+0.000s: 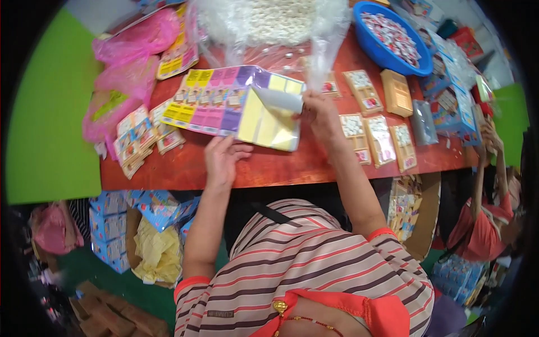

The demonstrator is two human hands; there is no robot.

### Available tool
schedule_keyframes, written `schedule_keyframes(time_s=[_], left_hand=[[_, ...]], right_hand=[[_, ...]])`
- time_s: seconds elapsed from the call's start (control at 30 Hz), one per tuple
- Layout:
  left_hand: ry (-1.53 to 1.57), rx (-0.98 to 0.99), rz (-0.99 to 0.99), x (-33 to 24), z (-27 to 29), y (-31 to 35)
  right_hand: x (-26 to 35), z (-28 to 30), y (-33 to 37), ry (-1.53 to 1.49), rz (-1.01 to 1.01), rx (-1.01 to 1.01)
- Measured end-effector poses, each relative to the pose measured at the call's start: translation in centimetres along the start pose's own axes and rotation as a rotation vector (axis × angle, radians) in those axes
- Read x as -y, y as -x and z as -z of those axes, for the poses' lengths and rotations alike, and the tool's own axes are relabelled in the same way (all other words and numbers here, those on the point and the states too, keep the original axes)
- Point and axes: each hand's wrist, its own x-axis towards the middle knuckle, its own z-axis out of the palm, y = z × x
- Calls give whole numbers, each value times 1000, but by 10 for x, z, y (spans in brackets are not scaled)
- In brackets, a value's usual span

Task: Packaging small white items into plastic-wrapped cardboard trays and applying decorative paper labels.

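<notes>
A glossy sticker sheet (216, 101) in yellow, pink and purple lies at an angle across the red table. Its right part shows a pale yellow backing (269, 121), with a white flap (281, 101) curled up over it. My right hand (321, 115) is closed in a pinch at the flap's right end. At the sheet's lower edge, the bent fingers of my left hand (222, 160) hold the sheet. Right of my right hand are shallow tan trays (362, 90) with white pellets and small red-and-white packets.
A clear plastic bag of white pellets (269, 22) stands at the back. A blue basin (365, 39) holds many small packets. Pink plastic bags (135, 45) and filled packs (135, 140) lie left. Blue boxes (455, 112) stand right, near another person's hands (491, 137).
</notes>
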Motion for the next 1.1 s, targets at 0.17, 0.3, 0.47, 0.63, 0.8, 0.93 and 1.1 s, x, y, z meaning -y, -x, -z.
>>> schedule_keyframes(time_s=[0.17,0.3,0.47,0.63,0.8,0.93,1.1], left_hand=[[-168,-165,-208,-24,31,-21],[-437,-219,-223,-40,35,-22],[-1279,-520,-905,-47,-11,28],[-1397,446,-950,5,-116,79],[-1079,570,-751,49,-112,70],[-329,405,32,54,-112,67],[68,339,249,53,-98,62]], right_hand=[[89,64,17,-130,316,8],[129,72,67,2,393,-176],[109,53,126,343,279,-208],[65,-8,153,272,69,107],[47,-9,151,457,199,191],[45,38,133,1101,579,-175],[19,77,116,1571,523,-389]])
